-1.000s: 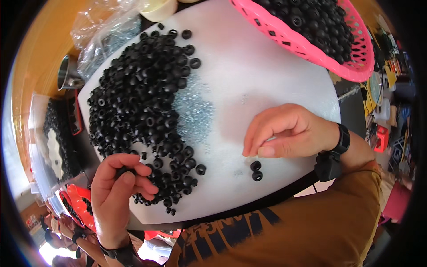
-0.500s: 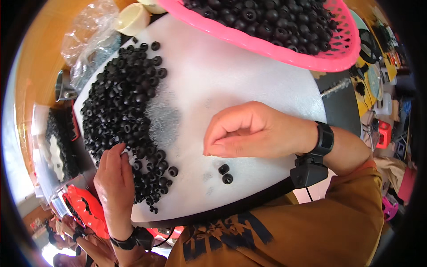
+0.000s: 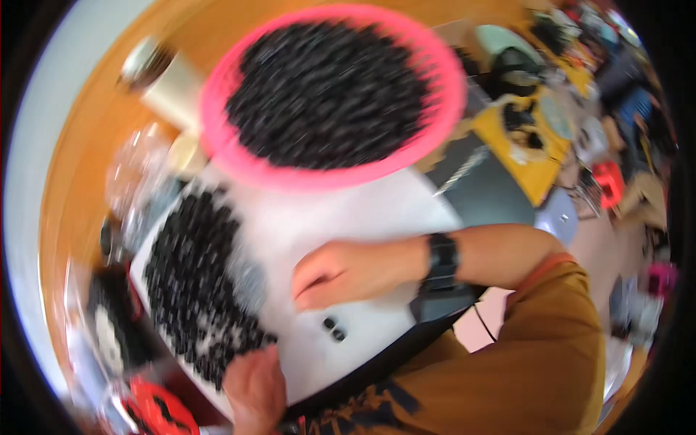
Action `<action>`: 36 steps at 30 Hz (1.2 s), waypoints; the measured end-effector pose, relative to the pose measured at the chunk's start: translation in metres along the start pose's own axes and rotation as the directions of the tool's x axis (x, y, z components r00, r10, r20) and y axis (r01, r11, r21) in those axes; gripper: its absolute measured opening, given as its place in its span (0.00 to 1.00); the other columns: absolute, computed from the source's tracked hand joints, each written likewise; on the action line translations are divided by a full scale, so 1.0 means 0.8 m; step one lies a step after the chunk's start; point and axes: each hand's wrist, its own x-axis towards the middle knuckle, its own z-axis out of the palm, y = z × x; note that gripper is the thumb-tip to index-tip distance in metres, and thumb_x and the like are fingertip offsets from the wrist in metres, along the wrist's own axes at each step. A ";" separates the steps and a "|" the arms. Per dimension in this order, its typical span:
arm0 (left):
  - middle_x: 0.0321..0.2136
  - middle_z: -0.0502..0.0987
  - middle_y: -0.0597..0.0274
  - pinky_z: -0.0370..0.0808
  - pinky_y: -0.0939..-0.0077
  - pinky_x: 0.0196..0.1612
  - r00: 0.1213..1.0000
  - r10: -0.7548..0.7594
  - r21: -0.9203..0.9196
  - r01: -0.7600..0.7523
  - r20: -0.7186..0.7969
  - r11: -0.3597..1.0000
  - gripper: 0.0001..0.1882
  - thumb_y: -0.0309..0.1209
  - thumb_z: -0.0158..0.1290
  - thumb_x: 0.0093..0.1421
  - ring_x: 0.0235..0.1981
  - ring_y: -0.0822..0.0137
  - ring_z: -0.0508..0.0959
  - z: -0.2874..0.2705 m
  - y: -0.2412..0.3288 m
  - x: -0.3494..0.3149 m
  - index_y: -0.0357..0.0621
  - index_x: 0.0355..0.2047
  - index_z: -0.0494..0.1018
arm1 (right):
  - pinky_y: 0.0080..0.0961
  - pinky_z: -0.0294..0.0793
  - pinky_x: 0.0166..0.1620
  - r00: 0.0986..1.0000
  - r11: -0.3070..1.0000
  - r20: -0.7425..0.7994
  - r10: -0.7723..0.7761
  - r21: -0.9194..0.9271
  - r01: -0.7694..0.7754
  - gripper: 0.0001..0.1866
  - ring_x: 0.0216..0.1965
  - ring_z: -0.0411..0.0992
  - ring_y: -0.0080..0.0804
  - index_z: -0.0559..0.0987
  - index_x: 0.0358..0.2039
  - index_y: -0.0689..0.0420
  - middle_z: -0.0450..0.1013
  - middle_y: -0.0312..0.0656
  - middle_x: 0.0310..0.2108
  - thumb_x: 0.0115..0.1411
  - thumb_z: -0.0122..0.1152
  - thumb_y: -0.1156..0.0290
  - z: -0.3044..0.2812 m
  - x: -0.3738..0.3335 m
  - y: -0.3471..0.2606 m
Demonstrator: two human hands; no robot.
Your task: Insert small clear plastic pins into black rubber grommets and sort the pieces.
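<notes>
My right hand (image 3: 351, 272) is curled closed over the middle of the white board (image 3: 377, 214). Whatever lies inside its fingers is hidden. Just on the near side of it are two small round black beads (image 3: 338, 335), side by side. My left hand (image 3: 255, 384) is low at the board's near edge, touching or just beside the near end of a big heap of black beads (image 3: 190, 272). Its fingers are smeared by motion. A small grey heap of fine metal bits (image 3: 251, 284) borders the bead heap on its right.
A pink basket (image 3: 217, 156) full of black beads stands at the far side. Clear plastic bags (image 3: 138, 170) and a cream cup (image 3: 186, 154) sit at the far left. A red bag (image 3: 161, 406) is at the near left. A yellow sheet (image 3: 507, 138) lies at the right.
The view has swung, bringing the whole pink basket in. My left hand has left the heap's side for its near end. My right hand stays curled near the two beads.
</notes>
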 end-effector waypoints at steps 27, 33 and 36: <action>0.42 0.72 0.45 0.73 0.59 0.39 0.952 0.224 0.055 -0.240 0.207 0.969 0.25 0.33 0.59 0.52 0.40 0.48 0.74 0.058 0.085 0.092 0.42 0.51 0.69 | 0.20 0.69 0.27 0.996 0.971 -0.087 -0.024 0.235 0.044 0.05 0.23 0.70 0.21 0.78 0.24 0.61 0.73 0.35 0.22 0.51 0.60 0.73 0.015 0.002 0.007; 0.40 0.73 0.45 0.73 0.60 0.39 0.924 0.313 0.089 -0.338 0.220 0.937 0.22 0.32 0.56 0.54 0.38 0.48 0.75 0.064 0.083 0.096 0.41 0.49 0.70 | 0.21 0.69 0.27 0.994 0.974 -0.101 -0.050 0.215 0.070 0.05 0.24 0.70 0.22 0.78 0.23 0.61 0.74 0.36 0.22 0.51 0.60 0.73 0.018 -0.004 0.002; 0.38 0.74 0.46 0.73 0.60 0.39 0.923 0.304 0.149 -0.343 0.234 0.927 0.20 0.31 0.55 0.54 0.36 0.49 0.76 0.071 0.080 0.097 0.39 0.48 0.71 | 0.22 0.70 0.27 0.990 0.977 -0.117 -0.079 0.187 0.100 0.05 0.24 0.70 0.22 0.78 0.23 0.61 0.74 0.36 0.22 0.50 0.60 0.73 0.018 0.002 0.009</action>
